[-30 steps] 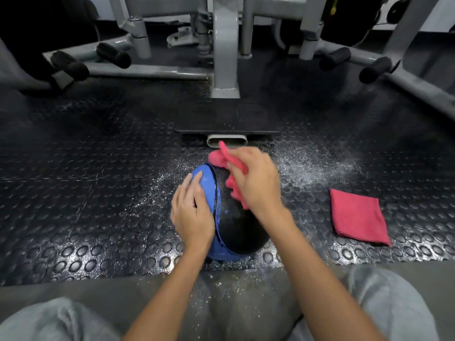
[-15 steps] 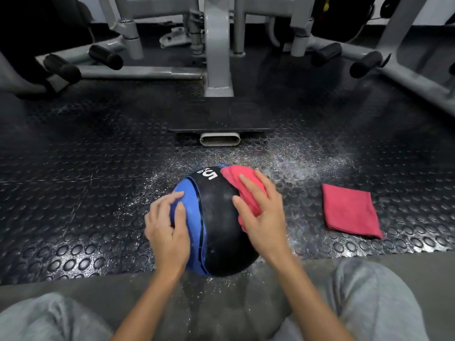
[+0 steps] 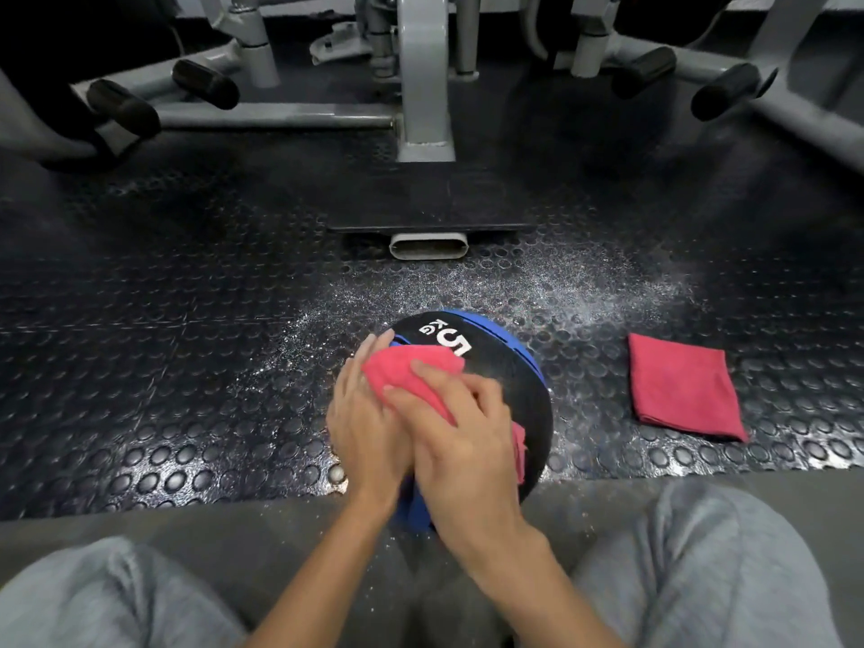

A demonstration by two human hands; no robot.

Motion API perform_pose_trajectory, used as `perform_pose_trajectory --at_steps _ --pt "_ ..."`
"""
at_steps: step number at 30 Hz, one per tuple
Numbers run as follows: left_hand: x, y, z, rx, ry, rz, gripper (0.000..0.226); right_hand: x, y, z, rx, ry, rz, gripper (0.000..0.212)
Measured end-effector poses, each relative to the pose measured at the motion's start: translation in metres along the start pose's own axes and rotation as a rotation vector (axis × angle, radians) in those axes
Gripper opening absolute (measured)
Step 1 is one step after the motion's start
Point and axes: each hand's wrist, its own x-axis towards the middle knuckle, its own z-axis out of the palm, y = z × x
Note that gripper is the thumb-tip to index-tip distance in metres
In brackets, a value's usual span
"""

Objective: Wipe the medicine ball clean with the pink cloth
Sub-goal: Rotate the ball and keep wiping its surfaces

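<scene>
A black and blue medicine ball (image 3: 509, 367) marked 5 KG lies on the studded rubber floor between my knees. My right hand (image 3: 460, 441) presses a pink cloth (image 3: 411, 371) flat against the ball's near top, fingers straight. My left hand (image 3: 362, 423) rests on the ball's left side with straight fingers, its fingertips touching the cloth's left edge. Both hands lie close together and hide most of the ball's near half.
A second folded pink cloth (image 3: 680, 388) lies on the floor to the right of the ball. White powder (image 3: 561, 282) is scattered on the mat beyond the ball. A grey gym machine frame (image 3: 425, 86) with black padded rollers stands further back.
The ball has turned so the 5 KG mark now faces up at the far side. My right hand slid the cloth leftward over the top, and my left hand moved up beside it.
</scene>
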Motion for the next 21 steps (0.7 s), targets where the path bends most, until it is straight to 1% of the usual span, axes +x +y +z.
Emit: perform_pose_trajectory --at_steps 1,2,3,4,6,7,8,10,11,13,14,15,16,18,20,21 --pt "-0.004 -0.001 -0.001 -0.017 0.014 0.015 0.065 0.012 0.003 -0.001 -0.03 -0.034 -0.028 0.029" --pt "-0.008 -0.002 0.0 -0.019 0.03 0.027 0.07 0.028 0.011 -0.002 -0.056 -0.049 -0.024 0.03" --pt "-0.01 -0.002 0.001 -0.005 0.048 0.038 0.069 0.047 0.021 -0.004 -0.059 -0.081 0.049 0.03" --pt "-0.013 -0.003 0.002 0.012 0.057 0.046 0.065 0.067 0.035 -0.007 -0.033 -0.132 0.186 0.031" --pt "-0.016 -0.001 0.004 0.03 0.05 0.056 0.061 0.096 0.058 -0.01 0.124 -0.215 0.442 0.035" --pt "-0.015 0.002 0.005 0.031 0.044 0.057 0.061 0.099 0.059 -0.009 0.157 -0.221 0.502 0.035" --pt "-0.014 0.004 0.005 0.031 0.031 0.054 0.062 0.094 0.054 -0.01 0.084 -0.201 0.47 0.034" --pt "-0.007 0.004 0.006 0.037 -0.013 0.058 0.065 0.058 0.042 -0.013 -0.087 -0.04 0.257 0.028" --pt "-0.002 0.003 0.005 0.036 -0.044 0.069 0.065 0.034 0.036 -0.016 -0.107 0.046 0.173 0.027" --pt "0.008 -0.001 0.001 -0.009 -0.119 0.111 0.063 -0.016 0.028 -0.022 -0.046 0.144 0.087 0.031" --pt "0.012 -0.003 -0.001 -0.051 -0.164 0.142 0.062 -0.035 0.03 -0.026 -0.023 0.177 0.078 0.034" --pt "0.016 -0.006 -0.003 -0.091 -0.205 0.178 0.059 -0.045 0.036 -0.029 -0.002 0.205 0.109 0.034" --pt "0.019 -0.008 -0.005 -0.123 -0.243 0.203 0.054 -0.047 0.043 -0.032 0.045 0.249 0.196 0.033" --pt "0.025 -0.014 -0.008 -0.161 -0.316 0.198 0.038 -0.034 0.063 -0.033 0.243 0.354 0.496 0.033" --pt "0.03 -0.018 -0.011 -0.202 -0.366 0.169 0.029 -0.015 0.084 -0.035 0.49 0.369 0.82 0.033" --pt "0.033 -0.021 -0.014 -0.228 -0.382 0.149 0.029 -0.01 0.092 -0.034 0.547 0.349 0.923 0.033"
